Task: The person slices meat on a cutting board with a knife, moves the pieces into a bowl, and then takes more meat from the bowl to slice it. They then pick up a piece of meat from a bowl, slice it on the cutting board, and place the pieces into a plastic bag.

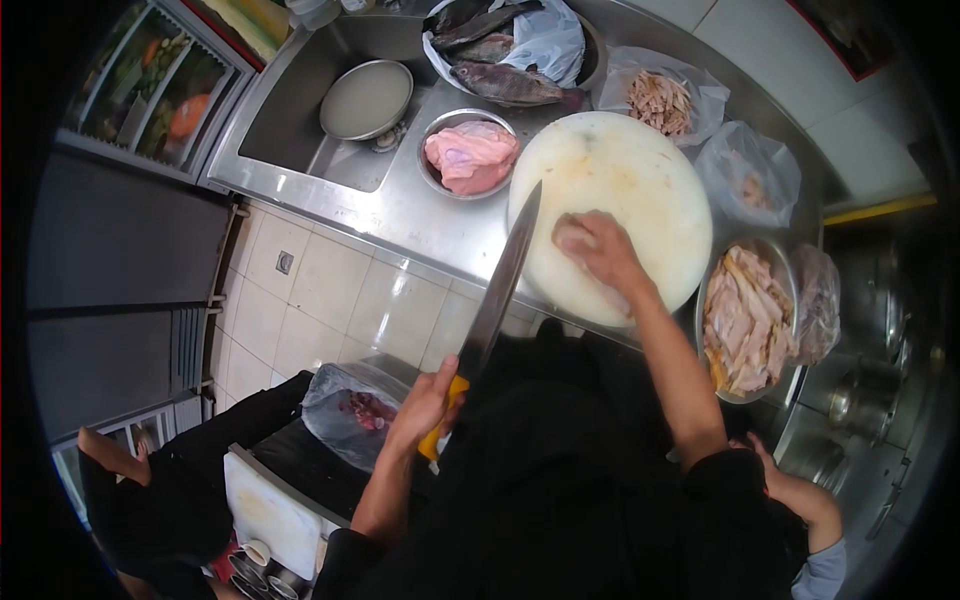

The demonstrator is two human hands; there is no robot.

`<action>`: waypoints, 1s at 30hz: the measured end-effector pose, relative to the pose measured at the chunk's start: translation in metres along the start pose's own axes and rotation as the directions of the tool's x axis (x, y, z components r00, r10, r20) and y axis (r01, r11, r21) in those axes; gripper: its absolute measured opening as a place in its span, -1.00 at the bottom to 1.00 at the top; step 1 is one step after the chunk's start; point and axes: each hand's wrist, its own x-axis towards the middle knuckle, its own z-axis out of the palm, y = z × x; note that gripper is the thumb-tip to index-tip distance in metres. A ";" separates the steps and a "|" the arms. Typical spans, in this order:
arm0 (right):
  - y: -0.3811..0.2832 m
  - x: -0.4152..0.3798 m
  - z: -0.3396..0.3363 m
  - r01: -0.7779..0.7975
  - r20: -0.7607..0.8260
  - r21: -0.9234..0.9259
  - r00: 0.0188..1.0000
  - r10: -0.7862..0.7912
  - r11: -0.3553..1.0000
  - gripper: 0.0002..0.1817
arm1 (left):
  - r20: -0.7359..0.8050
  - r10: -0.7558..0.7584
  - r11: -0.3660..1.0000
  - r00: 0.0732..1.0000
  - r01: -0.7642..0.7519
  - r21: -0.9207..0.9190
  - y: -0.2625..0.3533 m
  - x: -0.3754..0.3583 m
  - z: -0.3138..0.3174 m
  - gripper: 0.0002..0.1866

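My left hand (425, 405) is closed around the yellow handle of a long knife (505, 285). The blade points up and away, its tip over the left edge of a round white cutting board (640, 180). My right hand (600, 250) is low over the board, right of the blade. Its fingers are smeared by motion, so their shape and anything under them are unclear. A steel bowl of pale pink meat (470, 157) sits left of the board. Right of the board stands a metal tray heaped with meat strips (745, 320).
Whole fish (510, 85) lie in a bagged basin behind the board. Bags of shredded meat (660, 102) and pale pieces (750, 185) stand at the back right. A sink (270, 125) holds a round bowl (367, 100). Other people's arms (115, 455) show at lower left and lower right (800, 495).
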 end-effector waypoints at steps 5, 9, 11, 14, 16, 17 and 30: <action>-0.002 -0.008 0.011 -0.044 -0.129 0.028 0.991 0.047 0.999 -0.57 | 0.066 0.019 1.000 0.998 -0.017 -0.021 -0.002 0.007 -0.002 -0.13; 0.013 -0.004 0.011 -0.039 -0.127 0.102 0.991 0.052 0.994 -0.61 | 0.082 0.015 1.000 0.997 -0.016 0.010 0.003 0.007 -0.005 -0.16; 0.015 -0.003 0.011 -0.045 -0.117 0.110 0.991 0.058 0.993 -0.61 | 0.105 0.019 1.000 0.994 -0.021 0.018 0.006 0.006 -0.005 -0.17; 0.015 -0.002 0.007 -0.091 -0.117 0.100 0.988 0.102 0.991 -0.63 | 0.098 0.011 0.999 0.995 -0.015 0.038 0.010 0.006 -0.006 -0.20; 0.006 0.000 -0.001 -0.174 -0.078 0.122 0.980 0.185 0.977 -0.67 | 0.093 0.024 1.000 0.995 -0.022 -0.019 0.006 0.009 -0.006 -0.19; 0.009 -0.001 -0.001 -0.222 -0.165 0.123 0.956 0.241 0.967 -0.63 | 0.088 0.032 0.999 0.996 -0.028 -0.046 0.005 0.009 -0.006 -0.18; -0.018 -0.069 -0.044 0.220 0.058 -0.262 0.975 -0.212 0.940 -0.24 | 0.086 -0.043 0.994 0.995 0.051 -0.095 0.002 -0.002 -0.011 -0.20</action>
